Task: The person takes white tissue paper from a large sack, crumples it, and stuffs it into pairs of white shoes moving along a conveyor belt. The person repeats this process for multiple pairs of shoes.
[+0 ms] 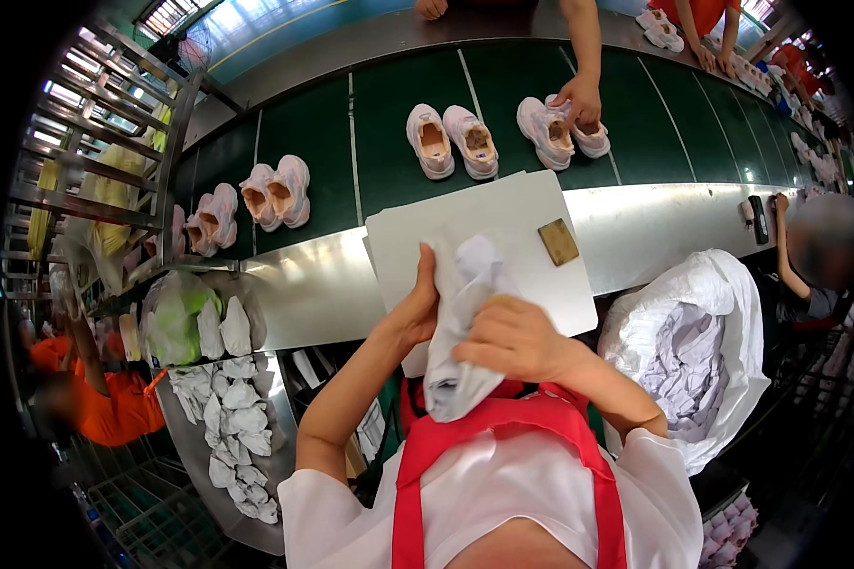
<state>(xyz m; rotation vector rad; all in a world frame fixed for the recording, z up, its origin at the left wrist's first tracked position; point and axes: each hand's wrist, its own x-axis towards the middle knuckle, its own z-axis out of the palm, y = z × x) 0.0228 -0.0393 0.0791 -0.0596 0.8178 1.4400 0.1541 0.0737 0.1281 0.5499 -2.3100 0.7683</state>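
White paper wad (460, 311), centre of frame: long axis near-vertical, top leaning right. Clasped in right hand (514, 337), nearer. Just right of left hand (419, 299): fingers hidden, grip unclear.

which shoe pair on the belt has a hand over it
The pair beyond the white sheets' upper-right corner: a co-worker's hand is over it; the pairs to its left have none.

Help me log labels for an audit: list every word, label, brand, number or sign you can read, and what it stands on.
None can be read.
Right shoe of the middle pair: small blue mark inside, too small to read.
Paper bundle: no legible print.
Brown block: no legible print.
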